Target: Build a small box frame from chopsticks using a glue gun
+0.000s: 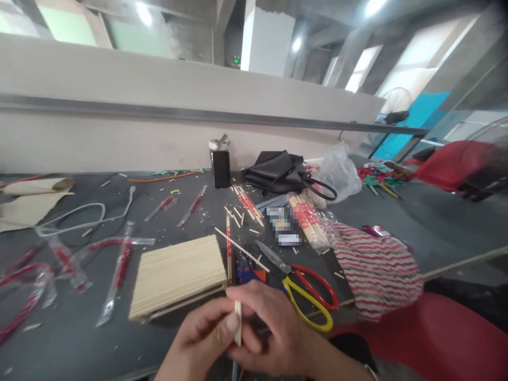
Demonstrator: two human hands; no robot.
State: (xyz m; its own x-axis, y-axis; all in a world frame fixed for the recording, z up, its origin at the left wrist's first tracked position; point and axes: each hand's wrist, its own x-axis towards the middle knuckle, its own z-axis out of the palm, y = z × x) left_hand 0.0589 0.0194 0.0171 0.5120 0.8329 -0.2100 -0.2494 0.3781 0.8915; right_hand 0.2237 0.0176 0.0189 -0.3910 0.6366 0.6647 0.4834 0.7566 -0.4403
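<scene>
Close to my body, my left hand point(204, 333) pinches short pale wooden sticks point(238, 324) between thumb and fingers. My right hand point(273, 325) closes round the same sticks from the other side; its inner fingers are partly hidden. Just beyond my left hand lies a box-like piece built of wooden sticks point(178, 270), its top a row of sticks side by side. Scissors point(291, 270) with one red and one yellow handle lie open by my right hand. A blue and orange tool point(250, 270), partly covered, rests between them. A loose stick point(242, 248) crosses the table there.
Red items in clear wrappers point(121, 270) and a white cable point(130, 203) lie left. Behind are a black bottle point(221, 166), a black bag point(273, 172) and packed chopsticks point(309, 219). A striped cloth point(381, 270) and red chair point(456, 333) are at right.
</scene>
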